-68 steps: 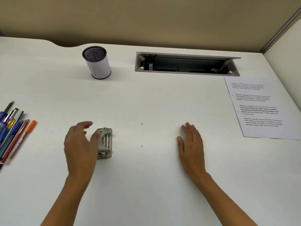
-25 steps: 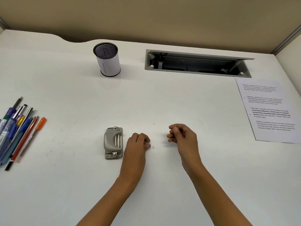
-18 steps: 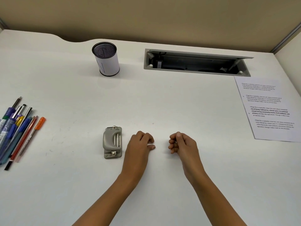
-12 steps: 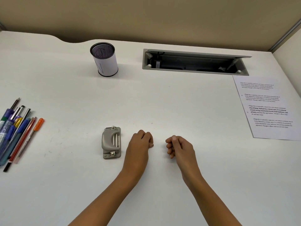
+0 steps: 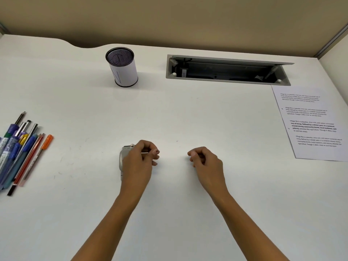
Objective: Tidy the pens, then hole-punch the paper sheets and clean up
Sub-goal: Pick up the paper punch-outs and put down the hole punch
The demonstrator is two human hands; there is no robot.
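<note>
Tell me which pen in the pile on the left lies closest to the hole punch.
The orange-capped pen, at the right edge of the pens. It lies slightly apart from the blue and red ones and nearest the hole punch, half hidden under the left hand.

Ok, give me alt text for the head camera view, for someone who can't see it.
Two bare hands, left hand and right hand, hover with fingers curled over a white desk, the left partly covering a grey hole punch. Pens lie loose at the left edge, a mesh pen cup stands behind, and a printed sheet lies at right.
</note>
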